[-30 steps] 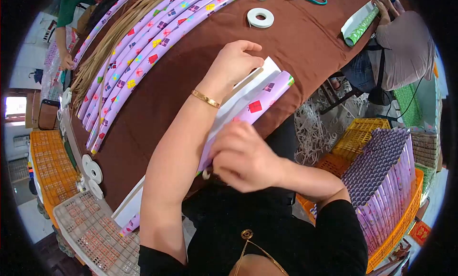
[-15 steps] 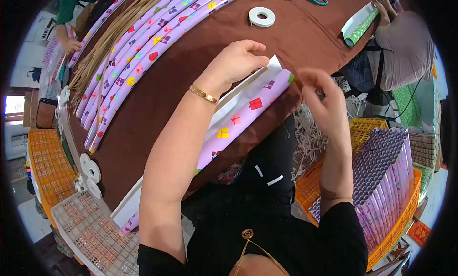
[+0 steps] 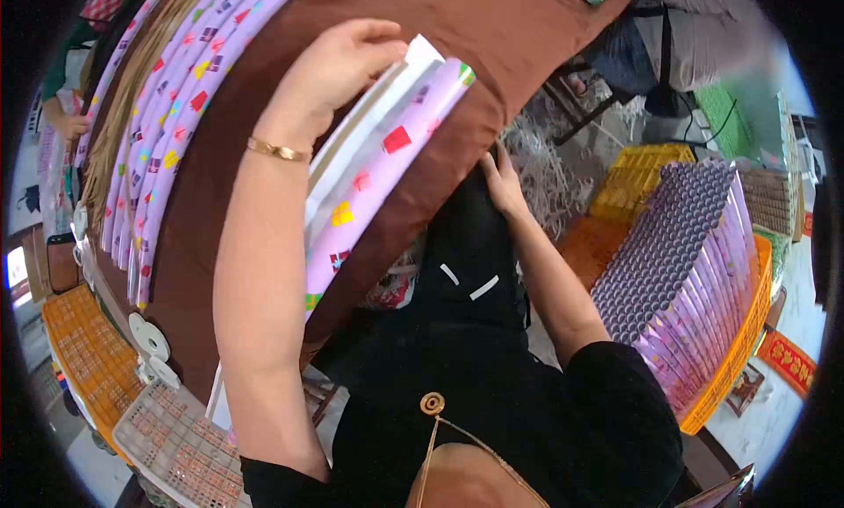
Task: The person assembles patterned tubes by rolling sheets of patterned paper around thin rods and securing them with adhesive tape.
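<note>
A lilac roll of gift wrapping paper [image 3: 384, 163] printed with coloured presents lies slantwise on the brown cloth. Its loose white underside [image 3: 413, 73] shows along the left, with a narrow tan strip on it. My left hand [image 3: 338, 68] rests at the far end of that white edge, thumb and forefinger apart; its other fingers are partly hidden. By the table edge, at my dark-trousered leg, is my right hand [image 3: 504, 183], fingers apart and nothing visible in them. Two short white strips [image 3: 483, 286] lie on the trousers. My left forearm hides the roll's near part.
Several long lilac rolls [image 3: 176, 112] and tan strips [image 3: 123, 104] lie at the left. White tape reels [image 3: 148, 334] sit at the table's left edge. An orange crate [image 3: 734, 350] holding lilac rolls stands right. Another person's hand [image 3: 72, 123] is far left.
My right hand has left the roll's far end and dropped to my leg by the table edge. My left hand stays by the white edge. The whole view has shifted.
</note>
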A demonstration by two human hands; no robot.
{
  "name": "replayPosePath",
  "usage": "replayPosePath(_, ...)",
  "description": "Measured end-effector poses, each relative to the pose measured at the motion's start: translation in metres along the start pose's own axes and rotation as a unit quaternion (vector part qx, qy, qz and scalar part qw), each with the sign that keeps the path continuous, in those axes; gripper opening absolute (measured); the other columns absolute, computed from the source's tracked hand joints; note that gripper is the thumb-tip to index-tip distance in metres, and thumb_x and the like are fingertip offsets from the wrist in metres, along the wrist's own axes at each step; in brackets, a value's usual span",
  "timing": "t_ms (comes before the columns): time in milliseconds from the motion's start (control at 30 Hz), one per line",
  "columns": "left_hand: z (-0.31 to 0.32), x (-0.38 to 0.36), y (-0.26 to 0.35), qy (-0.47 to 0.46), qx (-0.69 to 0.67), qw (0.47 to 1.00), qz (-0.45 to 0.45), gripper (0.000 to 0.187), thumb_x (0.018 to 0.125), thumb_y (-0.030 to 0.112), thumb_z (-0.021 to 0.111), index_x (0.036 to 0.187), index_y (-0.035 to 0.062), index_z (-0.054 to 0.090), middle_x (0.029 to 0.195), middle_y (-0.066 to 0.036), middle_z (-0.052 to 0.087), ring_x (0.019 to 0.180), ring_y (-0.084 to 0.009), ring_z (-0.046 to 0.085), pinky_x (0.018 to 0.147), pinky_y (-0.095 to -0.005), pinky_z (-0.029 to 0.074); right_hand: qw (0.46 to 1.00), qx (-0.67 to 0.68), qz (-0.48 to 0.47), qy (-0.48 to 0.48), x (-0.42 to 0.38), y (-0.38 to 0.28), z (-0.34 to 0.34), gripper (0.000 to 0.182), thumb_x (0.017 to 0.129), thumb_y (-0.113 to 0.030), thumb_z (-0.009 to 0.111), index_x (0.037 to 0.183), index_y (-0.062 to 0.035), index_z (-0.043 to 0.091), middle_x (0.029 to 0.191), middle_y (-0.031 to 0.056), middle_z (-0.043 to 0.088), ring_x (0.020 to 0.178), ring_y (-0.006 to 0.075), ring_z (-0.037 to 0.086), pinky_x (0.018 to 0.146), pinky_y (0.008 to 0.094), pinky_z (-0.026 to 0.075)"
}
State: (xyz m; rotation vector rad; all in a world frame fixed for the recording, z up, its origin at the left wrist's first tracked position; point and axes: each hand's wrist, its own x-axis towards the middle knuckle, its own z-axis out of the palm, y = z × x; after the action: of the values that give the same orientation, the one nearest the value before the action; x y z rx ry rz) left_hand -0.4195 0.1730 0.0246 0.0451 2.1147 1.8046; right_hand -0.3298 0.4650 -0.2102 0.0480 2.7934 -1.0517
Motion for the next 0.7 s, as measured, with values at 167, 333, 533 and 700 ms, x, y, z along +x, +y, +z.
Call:
replayPosePath(167,-0.005,-0.002,0.003,-0.014,-0.024,0.999,-0.027,0.056,0.089,0.019,0.07,0.133,-0.008,0.049,0.108,-0.011,0.067,0.09,-0.0141,0.064,0.08,-0.0273,0.051,0.949,0.274,0.067,0.138,-0.006,-0.035,-0.022,0.035,0.099,-0.023,0.054,0.122,0.0023,0.059,0.114,0.0125,0.064,0.105,0.0209,0.06,0.093,0.03,0.045)
replayPosePath(333,-0.003,-0.004,0.008,-0.014,0.003,0.999,-0.045,0.053,0.092,0.02,0.066,0.136,-0.0027,0.048,0.111,-0.009,0.067,0.092,-0.0121,0.064,0.081,-0.0266,0.051,0.875,0.337,-0.175,0.3,0.013,-0.155,-0.11,0.02,0.098,-0.007,0.052,0.114,-0.0007,0.064,0.099,0.0009,0.062,0.083,0.0065,0.054,0.076,0.0209,0.045)
replayPosePath(533,-0.003,-0.008,0.011,-0.008,0.006,0.999,-0.041,0.056,0.09,0.022,0.068,0.137,-0.0009,0.048,0.109,-0.009,0.068,0.093,-0.0121,0.064,0.081,-0.0273,0.049,0.951,0.001,-0.293,0.101,0.046,-0.223,-0.099,0.029,0.085,-0.023,0.065,0.106,-0.0031,0.067,0.129,0.0145,0.059,0.126,0.032,0.048,0.104,0.0414,0.037)
replayPosePath(700,-0.008,-0.01,0.014,0.053,0.105,0.993,-0.011,0.054,0.092,0.031,0.067,0.134,0.0008,0.052,0.102,-0.009,0.069,0.09,-0.0119,0.063,0.077,-0.0279,0.05,0.957,-0.05,-0.27,0.099,0.048,-0.224,-0.09,0.033,0.087,-0.028,0.063,0.109,-0.004,0.064,0.135,0.0116,0.054,0.129,0.0323,0.044,0.108,0.0457,0.031)
